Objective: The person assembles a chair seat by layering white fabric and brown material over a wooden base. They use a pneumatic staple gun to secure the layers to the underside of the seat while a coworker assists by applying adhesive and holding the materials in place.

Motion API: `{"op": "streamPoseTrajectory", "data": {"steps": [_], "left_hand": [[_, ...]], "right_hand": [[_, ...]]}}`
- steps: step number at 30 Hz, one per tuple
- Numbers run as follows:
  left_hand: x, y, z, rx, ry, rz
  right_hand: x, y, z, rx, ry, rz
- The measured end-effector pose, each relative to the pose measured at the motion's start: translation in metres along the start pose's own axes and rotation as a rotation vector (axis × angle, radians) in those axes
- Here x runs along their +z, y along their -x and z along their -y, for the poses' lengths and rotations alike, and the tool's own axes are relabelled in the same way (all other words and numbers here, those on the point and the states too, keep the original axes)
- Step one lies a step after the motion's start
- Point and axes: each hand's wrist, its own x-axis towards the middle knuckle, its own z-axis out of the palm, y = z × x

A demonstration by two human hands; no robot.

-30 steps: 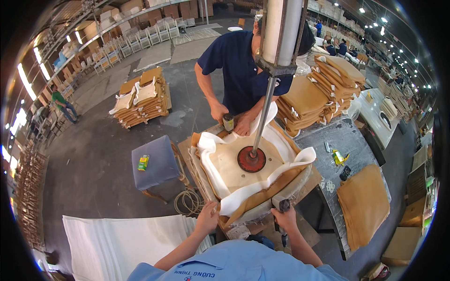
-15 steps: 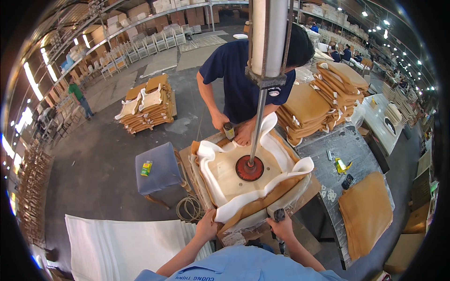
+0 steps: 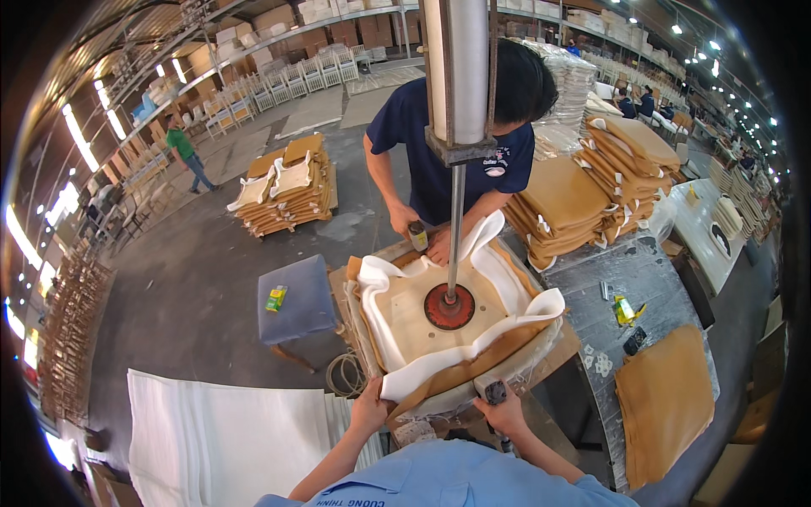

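Note:
My left hand (image 3: 369, 409) is closed on the near left corner of a tan cover (image 3: 460, 373), beside white padding (image 3: 427, 375). In my right hand (image 3: 504, 414) is a staple gun (image 3: 492, 391), its dark head at the near edge of the work. The padding and cover stand up around a pale wooden seat board (image 3: 404, 315). A red round press foot (image 3: 449, 307) on a metal rod (image 3: 457, 228) rests on the board's middle. Across from me, a co-worker's hand (image 3: 403, 221) holds another staple gun (image 3: 417, 236) at the far edge.
Left of the work stands a blue padded stool (image 3: 296, 296) with a yellow-green box (image 3: 276, 297) on it. White sheets (image 3: 228, 439) lie at the lower left. On the right, a grey table (image 3: 600, 296) bears tan covers (image 3: 667, 406); stacked tan seats (image 3: 562, 198) stand behind.
The whole view has shifted slightly. My right hand and its staple gun have moved a little left along the near edge. My left hand keeps its hold on the corner.

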Motion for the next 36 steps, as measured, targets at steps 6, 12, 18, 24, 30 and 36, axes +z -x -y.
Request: {"op": "streamPoseTrajectory", "data": {"steps": [6,12,18,24,30,36], "left_hand": [[0.002,0.005,-0.017,-0.096,0.082,0.021],[0.006,0.008,-0.015,-0.098,0.083,-0.032],[0.010,0.005,-0.011,-0.087,0.063,-0.068],[0.010,0.006,-0.007,-0.106,0.121,-0.076],[0.012,0.004,-0.005,-0.090,0.124,-0.079],[0.007,0.006,0.000,-0.087,0.145,-0.053]], "right_hand": [[-0.007,-0.004,-0.002,-0.030,0.059,0.008],[-0.012,-0.004,0.005,0.034,0.079,0.076],[-0.014,-0.005,0.004,0.005,0.075,0.098],[-0.011,-0.001,0.008,0.027,0.047,0.109],[-0.011,-0.002,0.005,0.020,0.053,0.091],[-0.007,0.004,0.018,0.073,-0.025,0.113]]}}
